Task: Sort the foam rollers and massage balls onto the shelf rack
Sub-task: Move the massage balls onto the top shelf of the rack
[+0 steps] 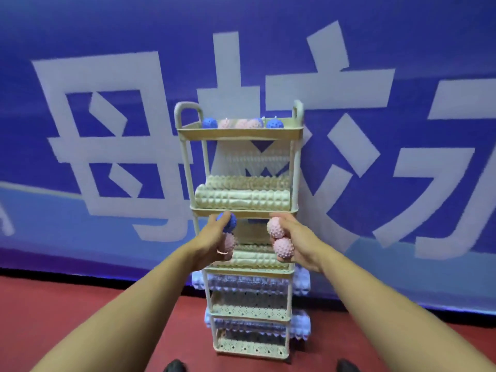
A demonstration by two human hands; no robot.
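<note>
A tall cream shelf rack (185,162) stands in front of me. Its top tier holds several spiky massage balls, blue (210,122) and pink (249,123). Cream foam rollers (241,201) lie on the second tier, another cream roller (255,258) on the third, and pale lavender rollers (302,284) fill the two lowest tiers. My left hand (212,242) grips a blue spiky ball (228,221) and a pink one (228,243), level with the third tier. My right hand (298,241) grips two pink spiky balls (276,228), one above the other.
A blue banner with large white characters (107,130) hangs right behind the rack. The floor is red carpet (80,312). My two dark shoe tips (174,366) show at the bottom edge, close to the rack's base.
</note>
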